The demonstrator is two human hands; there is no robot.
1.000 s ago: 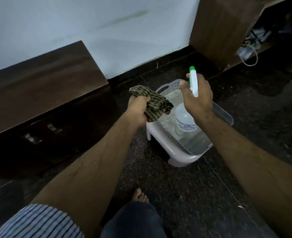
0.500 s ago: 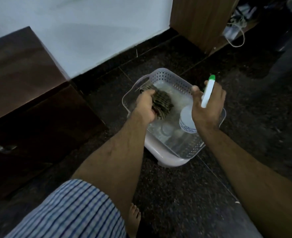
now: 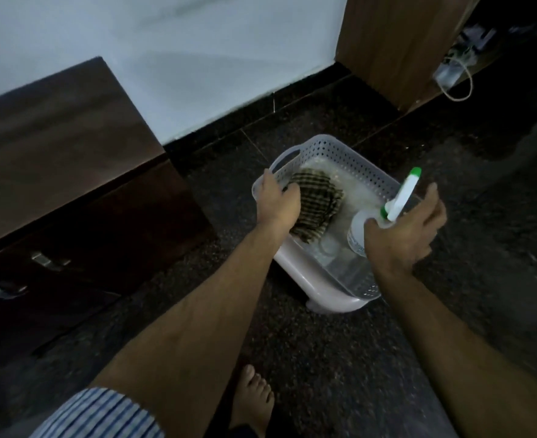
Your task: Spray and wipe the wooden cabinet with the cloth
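A striped dark cloth (image 3: 319, 203) lies in the white perforated basket (image 3: 330, 147) on the floor. My left hand (image 3: 278, 205) rests on the cloth's near edge, fingers curled into it and thumb lifted toward the basket's rim. The spray bottle (image 3: 401, 197), clear with a white and green head, leans in the basket's right side. My right hand (image 3: 403, 238) is beside its neck, thumb touching it and fingers spread apart. The dark wooden cabinet (image 3: 58, 147) stands against the wall at the left, apart from both hands.
A lighter wooden unit (image 3: 396, 42) stands at the back right with cables (image 3: 456, 77) beside it. Metal drawer handles (image 3: 44, 259) stick out of the cabinet's front. My bare foot (image 3: 251, 399) is on the dark stone floor below the basket.
Both hands came down from above the basket into it. The cloth now lies spread in the basket, and my right hand's fingers have opened off the bottle.
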